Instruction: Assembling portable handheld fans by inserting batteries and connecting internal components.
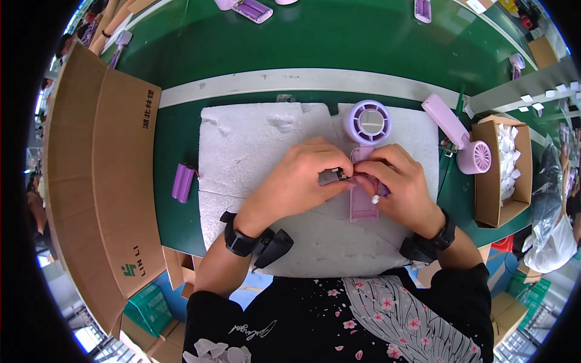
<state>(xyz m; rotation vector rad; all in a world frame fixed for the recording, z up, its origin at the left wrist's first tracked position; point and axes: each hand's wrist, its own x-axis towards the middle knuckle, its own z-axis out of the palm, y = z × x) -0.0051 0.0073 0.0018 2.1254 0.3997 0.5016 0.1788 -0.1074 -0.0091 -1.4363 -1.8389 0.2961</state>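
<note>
A lilac handheld fan lies on a white foam pad (266, 139), its round head (368, 122) away from me. The open pink handle (364, 209) points toward me. Above the handle my two hands meet. My left hand (305, 178) pinches a small grey-and-dark part (330, 176), perhaps a circuit board. Closed beside it, my right hand (396, 184) grips a purple battery pack (382, 189), mostly hidden by the fingers. A small white plug (376, 199) sticks out below that hand.
Left of the pad lies a purple battery pack (183, 183), before a tall cardboard box (130, 181). On the right are a pink fan (474, 157) and a carton (487, 206) of white pieces. A pale rail (290, 80) crosses behind; more fan parts (253, 10) lie beyond.
</note>
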